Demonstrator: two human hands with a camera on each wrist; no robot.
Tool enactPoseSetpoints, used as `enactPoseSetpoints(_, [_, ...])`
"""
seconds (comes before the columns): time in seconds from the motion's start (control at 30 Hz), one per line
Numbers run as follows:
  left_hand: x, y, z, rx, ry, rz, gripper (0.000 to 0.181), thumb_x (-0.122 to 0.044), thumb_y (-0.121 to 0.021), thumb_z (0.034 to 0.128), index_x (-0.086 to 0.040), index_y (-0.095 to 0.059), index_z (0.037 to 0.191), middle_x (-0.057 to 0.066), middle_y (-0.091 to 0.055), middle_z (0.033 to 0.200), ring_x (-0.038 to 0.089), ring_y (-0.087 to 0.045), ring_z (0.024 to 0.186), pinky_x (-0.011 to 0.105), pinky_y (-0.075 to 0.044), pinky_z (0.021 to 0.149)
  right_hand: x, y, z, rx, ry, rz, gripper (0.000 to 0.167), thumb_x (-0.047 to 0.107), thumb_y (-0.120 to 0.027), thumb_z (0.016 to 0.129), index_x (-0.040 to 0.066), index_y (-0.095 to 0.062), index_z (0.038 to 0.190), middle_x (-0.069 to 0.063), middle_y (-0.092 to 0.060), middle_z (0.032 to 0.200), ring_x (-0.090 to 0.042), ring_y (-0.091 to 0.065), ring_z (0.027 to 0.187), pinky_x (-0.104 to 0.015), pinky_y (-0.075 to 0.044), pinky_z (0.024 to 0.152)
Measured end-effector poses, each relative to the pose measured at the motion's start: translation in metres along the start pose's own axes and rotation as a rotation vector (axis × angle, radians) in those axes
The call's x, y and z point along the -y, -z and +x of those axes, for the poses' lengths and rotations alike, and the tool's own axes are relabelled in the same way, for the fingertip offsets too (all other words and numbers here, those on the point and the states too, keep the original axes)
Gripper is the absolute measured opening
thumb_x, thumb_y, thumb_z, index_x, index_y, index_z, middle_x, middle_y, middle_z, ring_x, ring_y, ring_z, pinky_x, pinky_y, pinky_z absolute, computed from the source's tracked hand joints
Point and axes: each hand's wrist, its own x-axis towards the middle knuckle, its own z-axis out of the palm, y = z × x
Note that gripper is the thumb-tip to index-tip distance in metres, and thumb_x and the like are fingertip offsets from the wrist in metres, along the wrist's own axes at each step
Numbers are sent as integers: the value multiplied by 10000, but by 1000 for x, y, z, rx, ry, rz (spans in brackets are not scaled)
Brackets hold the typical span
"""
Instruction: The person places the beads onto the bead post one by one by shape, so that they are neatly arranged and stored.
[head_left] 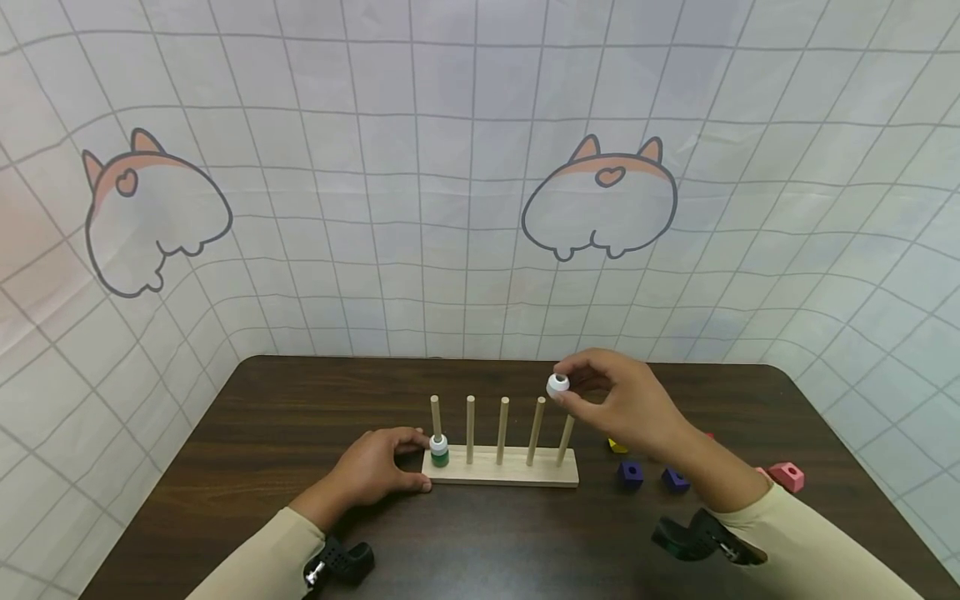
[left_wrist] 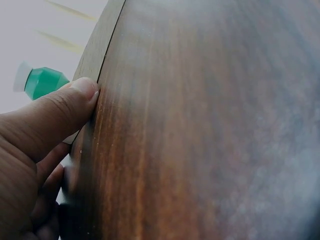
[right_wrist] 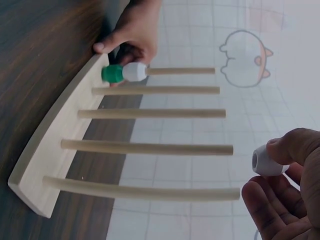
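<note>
"Pinching what, exactly?"

"One loose white bead, in the right hand; thumb and fingertips are closed to the bead's width, and it hangs clear of every peg"

"What lies nearest that pinch?"

"Just below it, the tips of the fourth peg and fifth peg. They stand close, so a bead held askew could, I think, catch a tip and slip free"

"And the wooden base?"

"The left hand grips its end farthest from the pinch, thumb in front, fingers behind. Should that hold slacken, a sideways knock might swing the near end. Beside the left fingers, a green bead sits under a second white bead on the first peg"

"Anything else?"

"Under and beyond the right forearm, purple blocks and a pink block; a low sleeve might scatter them"
</note>
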Motion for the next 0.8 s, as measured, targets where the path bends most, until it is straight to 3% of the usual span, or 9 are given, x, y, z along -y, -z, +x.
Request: enactPoseSetpoints(0.8, [-1, 0, 0, -8, 3, 3, 503, -412, -941, 713, -273, -732, 1148, 26, -679, 1331, 289, -587, 1286, 552, -434, 1056, 12, -27, 18, 24, -52, 61, 285, 125, -810, 900, 120, -703, 1164, 48, -706, 1053, -99, -692, 918, -328, -583, 790])
